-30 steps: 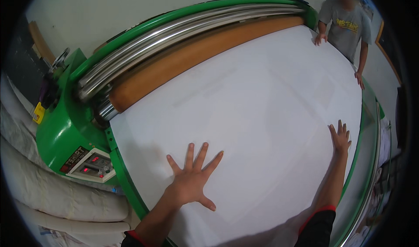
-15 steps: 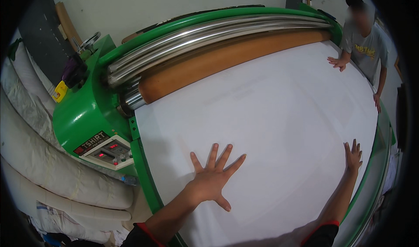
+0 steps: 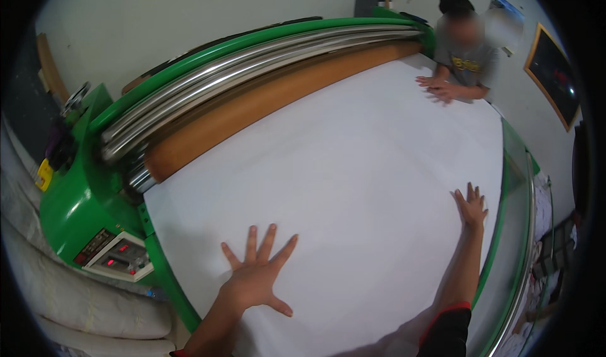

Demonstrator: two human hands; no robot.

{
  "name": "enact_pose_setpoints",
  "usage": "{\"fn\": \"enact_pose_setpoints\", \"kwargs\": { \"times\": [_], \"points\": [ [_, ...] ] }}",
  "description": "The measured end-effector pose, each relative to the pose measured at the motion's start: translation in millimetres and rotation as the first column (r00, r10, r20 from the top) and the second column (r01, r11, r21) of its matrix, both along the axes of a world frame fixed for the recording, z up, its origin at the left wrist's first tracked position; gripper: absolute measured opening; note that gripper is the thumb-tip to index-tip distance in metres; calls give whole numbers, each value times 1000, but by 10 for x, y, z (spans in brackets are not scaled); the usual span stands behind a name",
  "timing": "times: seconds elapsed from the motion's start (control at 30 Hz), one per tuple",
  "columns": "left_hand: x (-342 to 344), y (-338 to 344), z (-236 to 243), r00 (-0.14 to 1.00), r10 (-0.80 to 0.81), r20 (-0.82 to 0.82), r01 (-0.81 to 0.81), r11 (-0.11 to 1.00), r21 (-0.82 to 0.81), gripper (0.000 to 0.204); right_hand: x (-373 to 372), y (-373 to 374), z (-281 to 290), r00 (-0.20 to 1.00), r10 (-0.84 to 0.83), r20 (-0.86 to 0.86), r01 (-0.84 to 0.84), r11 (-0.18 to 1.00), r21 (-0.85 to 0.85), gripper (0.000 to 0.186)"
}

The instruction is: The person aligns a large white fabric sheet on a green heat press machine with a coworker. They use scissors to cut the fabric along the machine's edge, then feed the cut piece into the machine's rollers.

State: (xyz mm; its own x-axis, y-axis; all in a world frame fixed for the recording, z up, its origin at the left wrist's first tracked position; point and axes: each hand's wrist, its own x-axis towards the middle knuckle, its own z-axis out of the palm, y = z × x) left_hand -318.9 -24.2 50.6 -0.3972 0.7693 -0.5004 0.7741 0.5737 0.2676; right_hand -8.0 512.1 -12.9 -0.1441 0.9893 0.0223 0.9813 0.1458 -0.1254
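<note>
A broad white sheet (image 3: 328,168) covers the bed of a green roller machine. On its near left part my left hand (image 3: 255,278) lies flat, fingers spread wide. My right hand (image 3: 472,209) rests on the sheet close to its right edge, fingers stretched out and slightly apart. Neither hand holds anything. Along the sheet's far left side runs a thick brown roller (image 3: 278,105), with shiny metal rollers (image 3: 252,73) above it. At the far right corner a co-worker (image 3: 467,54) in a grey shirt leans over, both hands (image 3: 439,89) on the sheet.
A control panel (image 3: 123,259) with red lit displays is set in the machine's green housing (image 3: 76,199) at the left. White wrapped rolls (image 3: 95,306) lie beside it. A green rail (image 3: 495,231) borders the sheet on the right. A framed dark board (image 3: 552,76) hangs on the wall.
The view has swung to the right. My hands stay spread on the sheet. The co-worker has bent lower and brought the second hand from the edge onto the sheet beside the first.
</note>
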Motion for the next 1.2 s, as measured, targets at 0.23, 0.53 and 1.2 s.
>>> {"fn": "enact_pose_setpoints", "kwargs": {
  "times": [0.23,0.53,1.2],
  "points": [
    [-41,1,-21,1000,-6,-24,5,999,-45,167,102,-171,25,997,70,-34,-69,997,39,95],
    [-114,7,-115,998,-29,-50,26,998,-60,176,212,-280,76,999,34,-28,-33,999,38,95],
    [-137,-2,-33,999,31,-23,-31,999,-32,171,74,-299,110,1000,14,-16,-14,1000,-1,96]
  ]
}}
